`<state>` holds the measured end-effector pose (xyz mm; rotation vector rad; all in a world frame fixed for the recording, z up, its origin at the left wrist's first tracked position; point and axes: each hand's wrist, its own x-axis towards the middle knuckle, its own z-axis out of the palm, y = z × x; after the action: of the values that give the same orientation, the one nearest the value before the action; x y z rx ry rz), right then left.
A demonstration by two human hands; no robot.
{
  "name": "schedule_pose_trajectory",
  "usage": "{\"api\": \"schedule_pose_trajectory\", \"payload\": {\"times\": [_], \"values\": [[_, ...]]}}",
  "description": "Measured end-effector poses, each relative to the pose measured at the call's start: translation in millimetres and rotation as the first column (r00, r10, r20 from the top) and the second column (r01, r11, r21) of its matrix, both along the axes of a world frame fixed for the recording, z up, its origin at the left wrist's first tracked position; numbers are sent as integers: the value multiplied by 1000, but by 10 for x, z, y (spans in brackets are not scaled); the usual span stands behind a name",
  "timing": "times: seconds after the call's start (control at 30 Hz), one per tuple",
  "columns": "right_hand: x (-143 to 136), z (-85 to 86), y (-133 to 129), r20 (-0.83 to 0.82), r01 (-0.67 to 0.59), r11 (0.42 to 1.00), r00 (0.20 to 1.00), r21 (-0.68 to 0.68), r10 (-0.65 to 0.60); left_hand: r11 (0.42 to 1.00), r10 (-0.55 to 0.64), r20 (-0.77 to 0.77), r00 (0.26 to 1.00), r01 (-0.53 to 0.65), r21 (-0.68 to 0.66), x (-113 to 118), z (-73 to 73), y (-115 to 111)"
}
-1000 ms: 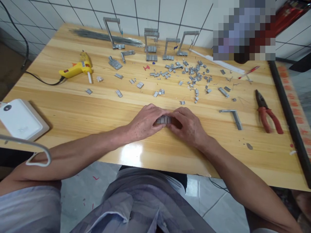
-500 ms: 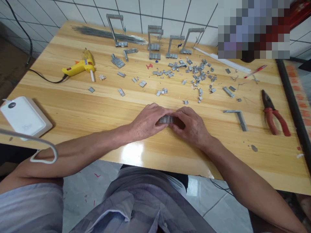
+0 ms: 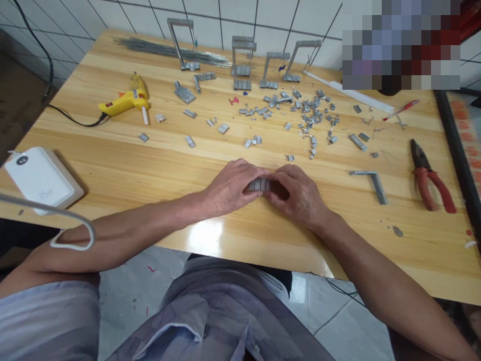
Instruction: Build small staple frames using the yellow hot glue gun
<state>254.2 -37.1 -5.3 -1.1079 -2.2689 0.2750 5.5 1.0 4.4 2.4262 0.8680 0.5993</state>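
Stretching from left to right, a glossy pale wooden table (image 3: 161, 170) was bounded at its far side by a wall of white tiles with dark joints (image 3: 210, 15). At the far left, a long loose bundle of thin grey wires (image 3: 150, 48) was laid beside the wall. At the near left, a white box-shaped device with rounded corners (image 3: 41, 180) was placed flat. At the near centre, the bare left hand (image 3: 233, 190) and the bare right hand (image 3: 300, 195) were held close together, fingers curled. At the right, pliers with red handles and dark jaws were left lying apart from both hands. At the left, a yellow plastic glue gun (image 3: 126, 104) was laid on its side, a pale stick seen at its nozzle. Along the far edge, upright grey angular frames (image 3: 244, 46) were stood in a row. Between the right hand and the pliers, an L-shaped grey bar (image 3: 379, 188) was placed. At the far right, a slim red pen (image 3: 401, 110) was seen. Between the fingertips of both hands, a small grey ridged block (image 3: 259, 184) was grasped, partly hidden; whether it was rested on the wood could not be told. Beyond it, tiny grey scraps (image 3: 313, 118) were scattered.
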Motion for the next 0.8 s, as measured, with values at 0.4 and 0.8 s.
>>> {"api": "schedule_pose_trajectory", "payload": {"times": [0.4, 0.8], "values": [[11, -19, 4, 14, 10, 1000, 1000, -18, -10, 1000, 4, -10, 1000, -4, -11, -7, 11, -2], [6, -19, 4, 30, 19, 1000, 999, -16, -18, 1000, 11, -18, 1000, -12, -16, -2, 9, -3]]}}
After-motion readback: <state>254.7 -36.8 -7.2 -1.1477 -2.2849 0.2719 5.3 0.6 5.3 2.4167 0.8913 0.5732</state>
